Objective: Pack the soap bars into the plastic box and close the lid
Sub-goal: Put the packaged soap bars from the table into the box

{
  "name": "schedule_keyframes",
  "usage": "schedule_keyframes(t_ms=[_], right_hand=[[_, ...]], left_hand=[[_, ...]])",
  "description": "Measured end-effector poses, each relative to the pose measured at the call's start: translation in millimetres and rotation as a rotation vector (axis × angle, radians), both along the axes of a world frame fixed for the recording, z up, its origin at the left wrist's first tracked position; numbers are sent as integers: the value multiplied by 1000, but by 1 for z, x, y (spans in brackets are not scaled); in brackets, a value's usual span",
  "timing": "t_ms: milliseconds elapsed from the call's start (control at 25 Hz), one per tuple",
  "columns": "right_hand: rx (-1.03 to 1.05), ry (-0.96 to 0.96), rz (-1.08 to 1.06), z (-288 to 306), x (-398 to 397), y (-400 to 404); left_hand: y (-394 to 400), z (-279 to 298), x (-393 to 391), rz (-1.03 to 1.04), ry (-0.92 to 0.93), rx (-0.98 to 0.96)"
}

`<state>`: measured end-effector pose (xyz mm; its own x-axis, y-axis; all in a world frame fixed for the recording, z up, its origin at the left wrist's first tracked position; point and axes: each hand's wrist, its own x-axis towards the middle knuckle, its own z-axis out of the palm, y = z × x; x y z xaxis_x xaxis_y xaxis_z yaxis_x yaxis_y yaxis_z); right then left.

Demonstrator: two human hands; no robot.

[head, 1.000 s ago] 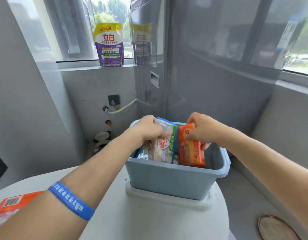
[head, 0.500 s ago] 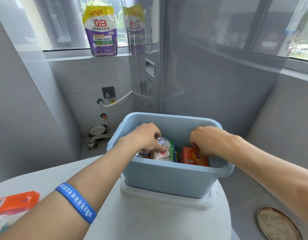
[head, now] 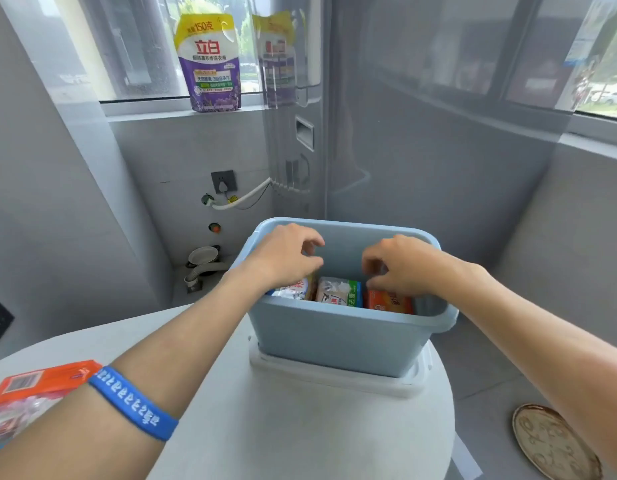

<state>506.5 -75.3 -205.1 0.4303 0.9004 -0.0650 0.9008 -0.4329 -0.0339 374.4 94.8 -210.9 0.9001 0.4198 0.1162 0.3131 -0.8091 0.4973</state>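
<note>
The light blue plastic box (head: pixel 338 341) stands on its white lid (head: pixel 338 379) on the round white table (head: pixel 283 427). Inside it stand several wrapped soap bars: a white and blue one (head: pixel 291 292) at the left, a white and green one (head: pixel 338 293) in the middle, an orange one (head: pixel 388 301) at the right. My left hand (head: pixel 286 256) hovers over the box's left side, fingers curled and apart, holding nothing. My right hand (head: pixel 400 265) hangs just above the orange bar, fingers loose, empty.
More soap packs, an orange one (head: pixel 37 382) on top, lie at the table's left edge under my left forearm. A purple detergent pouch (head: pixel 210 64) stands on the window sill. A round patterned mat (head: pixel 556 445) lies on the floor at the right.
Both hands pushed the soap bars down into the box, let go of them and rose above the rim. The bars now stand lower inside.
</note>
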Motion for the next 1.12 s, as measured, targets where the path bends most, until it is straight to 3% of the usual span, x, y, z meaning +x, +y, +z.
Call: schedule_keyframes(t_ms=[200,320,480,600,760,920,1040,1120], right_hand=[[493,206,17,23,-69,22],[613,261,146,24,-149,50],[372,300,378,-18,-254,80],[290,366,564,-60,-310,83],[36,255,803,-109,-368,87],[75,163,753,-123,-378,94],[71,154,723,-120,-353,92],[14,118,684,-118,-326,87]], left_hand=[[-2,15,-108,178,-367,-32],[17,-10,-198,385,-383,-109],[59,-48,-298,568,-54,-75],[81,-62,-337,482,162,-107],[104,-82,-353,479,3,-223],[137,-101,-360,512,119,-186],[165,-101,-352,597,70,-238],[179,-100,-347,563,165,-264]])
